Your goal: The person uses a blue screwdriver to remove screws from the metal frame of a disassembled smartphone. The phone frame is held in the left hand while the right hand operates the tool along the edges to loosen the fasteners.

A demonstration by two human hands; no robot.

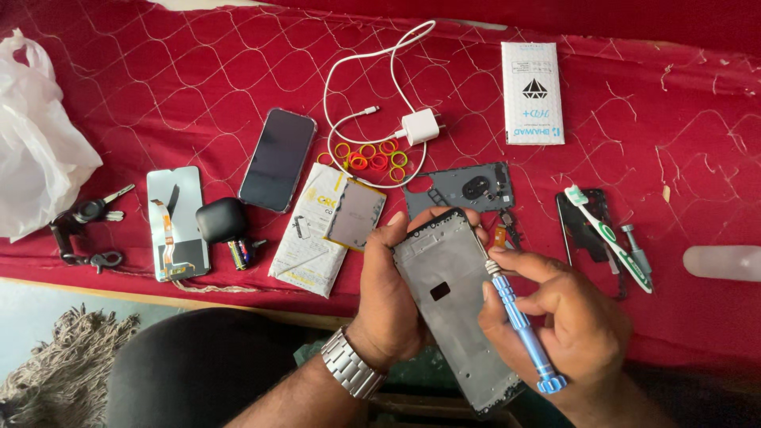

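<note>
My left hand [388, 293] holds a grey metal phone frame [452, 305] from its left side, fingers curled over the top edge. My right hand [567, 325] grips a blue precision screwdriver [523, 325], its tip touching the frame's upper right edge. A silver watch [353, 366] sits on my left wrist. Just behind the frame lies a dark plastic phone inner cover [464, 188] on the red cloth [198, 71].
On the cloth lie a dark phone [277, 158], a white charger with cable [418, 125], coloured rubber bands [371, 157], a flat battery [355, 215], a white packet [305, 246], a screen part [176, 223], black earbud case [221, 219], keys [91, 212], toothbrush [609, 238], white box [532, 93], plastic bag [36, 135].
</note>
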